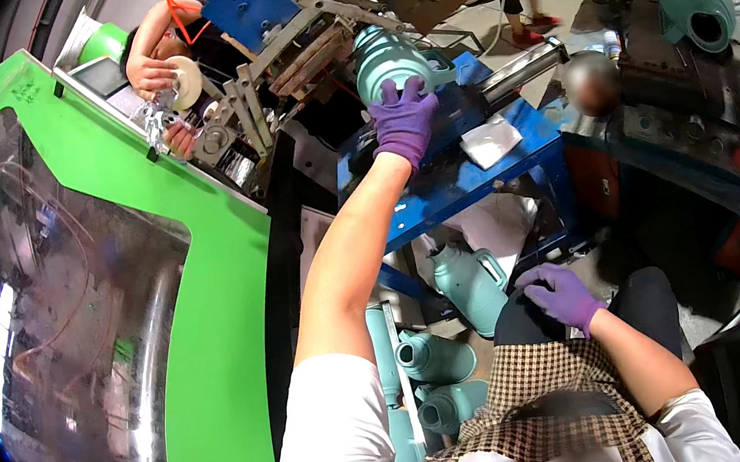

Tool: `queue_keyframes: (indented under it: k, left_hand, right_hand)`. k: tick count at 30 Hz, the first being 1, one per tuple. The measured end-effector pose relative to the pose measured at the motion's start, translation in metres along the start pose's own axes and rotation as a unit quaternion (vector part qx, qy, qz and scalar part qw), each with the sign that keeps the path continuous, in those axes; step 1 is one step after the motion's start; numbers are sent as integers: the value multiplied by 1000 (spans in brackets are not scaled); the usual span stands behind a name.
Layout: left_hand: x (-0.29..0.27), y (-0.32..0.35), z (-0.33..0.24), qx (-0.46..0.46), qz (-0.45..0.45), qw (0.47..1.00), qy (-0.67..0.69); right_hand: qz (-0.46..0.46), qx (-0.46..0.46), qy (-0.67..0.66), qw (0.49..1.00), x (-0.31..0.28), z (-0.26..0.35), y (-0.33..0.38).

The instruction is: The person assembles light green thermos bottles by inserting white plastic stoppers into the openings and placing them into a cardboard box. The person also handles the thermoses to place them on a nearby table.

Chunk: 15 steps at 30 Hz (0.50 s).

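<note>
My left hand [406,121], in a purple glove, reaches forward with its fingers on the near end of a teal plastic jug [387,52]. The jug lies on its side at the machine above the blue bench, its handle toward the right. Where its far end sits is hidden by the machine. My right hand [562,295], also gloved in purple, rests on my thigh with loosely bent fingers and nothing in it. Close to it, another teal jug with a handle [472,287] leans below the bench.
The blue bench [443,203] bears a white cloth-like square [491,141]. More teal jugs [436,357] lie at my lower left. A green machine cover [229,379] stands at left, a dark worktable [663,126] at right. Another person's hand [152,75] works behind the cover.
</note>
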<state>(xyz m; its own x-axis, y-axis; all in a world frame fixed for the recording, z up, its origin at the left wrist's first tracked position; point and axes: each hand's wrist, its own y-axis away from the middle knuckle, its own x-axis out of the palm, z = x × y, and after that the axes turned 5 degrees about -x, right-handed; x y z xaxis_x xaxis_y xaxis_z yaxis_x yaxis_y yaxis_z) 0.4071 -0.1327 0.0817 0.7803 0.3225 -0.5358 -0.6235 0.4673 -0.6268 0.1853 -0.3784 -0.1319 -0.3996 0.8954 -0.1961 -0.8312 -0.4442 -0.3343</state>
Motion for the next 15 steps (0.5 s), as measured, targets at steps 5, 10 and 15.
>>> queue_keyframes:
  k: [5,10,15]
  left_hand:
    - [-1,2,0,-8,11,1000,12]
    - [2,1,0,-10,22,999,21]
    - [-8,0,-2,-21,41,998,39]
  right_hand:
    - [58,-27,25,998,10,9,3]
    - [104,-8,34,994,11,11,3]
    - [85,23,21,996,14,2,5]
